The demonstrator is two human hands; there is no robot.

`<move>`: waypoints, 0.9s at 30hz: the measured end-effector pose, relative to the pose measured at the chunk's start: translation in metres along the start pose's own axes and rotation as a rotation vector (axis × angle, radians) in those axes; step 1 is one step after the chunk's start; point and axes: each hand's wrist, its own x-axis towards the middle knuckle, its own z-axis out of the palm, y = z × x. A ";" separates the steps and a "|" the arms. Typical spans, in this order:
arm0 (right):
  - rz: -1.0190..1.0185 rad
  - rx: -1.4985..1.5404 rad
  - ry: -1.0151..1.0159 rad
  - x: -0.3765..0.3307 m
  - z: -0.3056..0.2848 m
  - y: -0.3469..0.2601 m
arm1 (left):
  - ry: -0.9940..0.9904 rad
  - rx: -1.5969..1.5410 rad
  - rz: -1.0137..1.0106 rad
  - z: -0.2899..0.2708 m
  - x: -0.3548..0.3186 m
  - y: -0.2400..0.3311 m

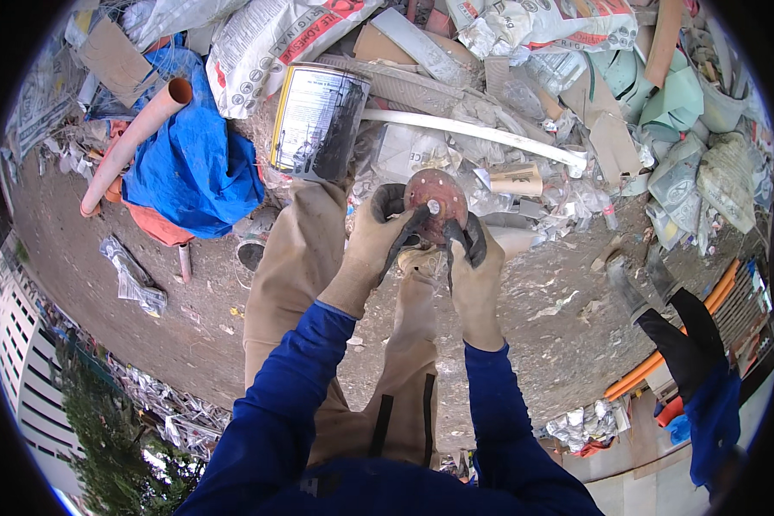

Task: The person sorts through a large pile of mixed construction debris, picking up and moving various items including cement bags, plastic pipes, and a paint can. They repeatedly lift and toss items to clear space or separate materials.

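Left gloved hand, curled: thumb on the disc's face, fingers at its left edge. Right gloved hand, nearly closed, pinches the lower-right rim. Reddish disc sits up between both. Probably light, stiff, dusty, low slip, maybe brittle; take it by the rim. Beyond: bucket, white strip, sack.

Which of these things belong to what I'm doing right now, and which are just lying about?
In hand:
- reddish disc, gripped by your gloved left hand and right hand

Lying about:
- blue sheet
- orange pipe
- large can
- white strip
- crumpled plastic
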 end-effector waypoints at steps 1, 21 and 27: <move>0.037 0.125 0.030 0.005 -0.001 0.004 | 0.003 -0.034 0.016 -0.001 0.000 0.003; -0.011 0.025 0.049 0.009 -0.026 -0.010 | -0.091 -0.187 -0.095 -0.007 0.001 0.024; 0.064 0.249 0.053 0.021 -0.026 -0.009 | -0.118 -0.222 -0.040 -0.006 0.000 0.030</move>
